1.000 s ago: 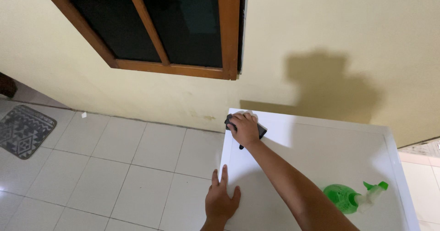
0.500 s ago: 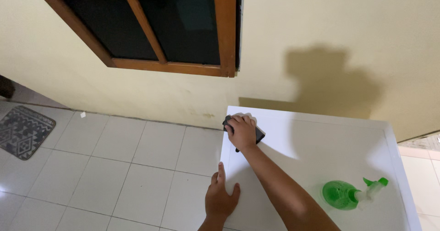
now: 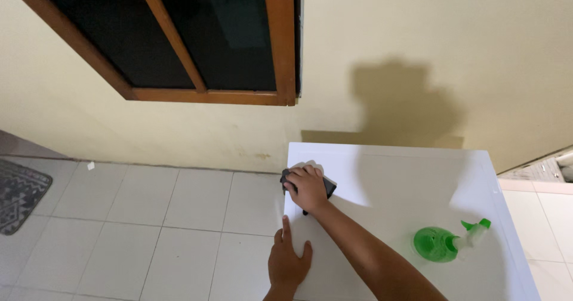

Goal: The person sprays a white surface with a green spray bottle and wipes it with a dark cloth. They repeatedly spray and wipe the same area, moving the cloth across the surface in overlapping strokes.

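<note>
A flat white rectangular tabletop (image 3: 406, 181) stands against a pale yellow painted wall (image 3: 418, 38) and serves as the landmark here. At the tabletop's far left corner, the right hand (image 3: 308, 186) lies palm down with its fingers curled over a dark grey cleaning cloth (image 3: 327, 186), gripping it and pressing it onto the white surface. The cloth shows only as dark edges at both sides of the hand, close to the tabletop's left edge; a small dark bit also peeks out below the wrist. The right forearm runs diagonally across the tabletop from the near side up to that corner.

The left hand (image 3: 287, 262) rests flat on the tabletop's near left edge, fingers spread and extended, holding nothing; its thumb side hangs slightly over the edge above the floor. The two hands are near each other but apart, the left one nearer the person.

On the tabletop's right part, well apart from both hands, a translucent green plastic spray bottle (image 3: 449, 241) lies on its side, its green-tipped white nozzle pointing toward the right edge.

Left of the tabletop spreads a floor of white square tiles (image 3: 149, 229), with a dark grey patterned mat (image 3: 18, 196) far to the left. Above and left of the tabletop, a brown wooden window frame with dark panes (image 3: 197, 38) sits in the wall. A person's shadow falls on the wall above the tabletop.
</note>
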